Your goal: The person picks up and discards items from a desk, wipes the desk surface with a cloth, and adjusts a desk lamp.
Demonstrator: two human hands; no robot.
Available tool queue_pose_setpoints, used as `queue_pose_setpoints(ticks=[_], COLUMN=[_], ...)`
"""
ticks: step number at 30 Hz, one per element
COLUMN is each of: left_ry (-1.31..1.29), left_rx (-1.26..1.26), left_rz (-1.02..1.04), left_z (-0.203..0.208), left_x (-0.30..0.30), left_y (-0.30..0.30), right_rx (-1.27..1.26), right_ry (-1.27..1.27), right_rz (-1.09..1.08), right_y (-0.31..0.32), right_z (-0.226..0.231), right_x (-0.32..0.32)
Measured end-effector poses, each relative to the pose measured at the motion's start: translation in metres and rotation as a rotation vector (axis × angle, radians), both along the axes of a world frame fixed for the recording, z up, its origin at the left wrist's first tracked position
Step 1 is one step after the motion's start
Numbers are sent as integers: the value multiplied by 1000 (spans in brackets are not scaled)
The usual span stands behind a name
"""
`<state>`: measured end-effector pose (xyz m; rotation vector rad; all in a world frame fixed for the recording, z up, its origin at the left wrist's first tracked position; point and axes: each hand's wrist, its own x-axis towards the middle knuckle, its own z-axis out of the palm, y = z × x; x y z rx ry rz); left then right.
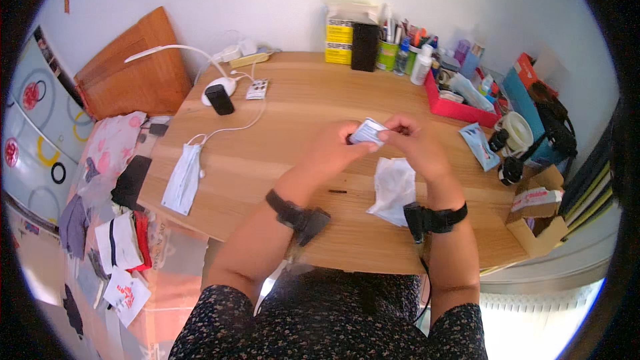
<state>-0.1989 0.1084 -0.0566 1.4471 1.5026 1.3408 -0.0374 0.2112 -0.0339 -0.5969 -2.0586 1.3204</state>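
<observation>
Above the middle of the wooden desk [293,103], both of my hands hold a small flat white-and-blue printed packet [368,131]; whether it is a box or a pouch I cannot tell. My left hand [337,147] is closed on its left side, thumb along the lower edge. The fingers of my right hand [415,143] pinch its right side. Just below my right hand lies a crumpled white sheet [393,190], tissue or thin cloth. A short dark strip [338,191] rests on the desk between my forearms. Each wrist wears a black strap.
At the left are a face mask [182,179], a white lamp [220,87] and a cable. Yellow-and-black boxes [339,40] stand at the back. A red tray [460,107] of small items, a blue packet [479,147] and an open cardboard box [537,210] line the right side.
</observation>
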Motion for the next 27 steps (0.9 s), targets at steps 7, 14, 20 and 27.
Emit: queue_pose_setpoints(ticks=[7, 14, 20, 27], left_ry=[-119, -59, 8, 11], left_rx=[99, 154, 174, 265], left_rz=[-39, 11, 49, 69], left_z=[8, 17, 14, 30], left_x=[2, 4, 3, 5], left_y=[-4, -9, -9, -11], right_rx=[-156, -220, -67, 292], right_ry=[221, 36, -55, -21], right_rz=[4, -37, -5, -239], right_y=[1, 2, 4, 33], right_z=[-1, 9, 11, -28], right_x=[-1, 5, 12, 25])
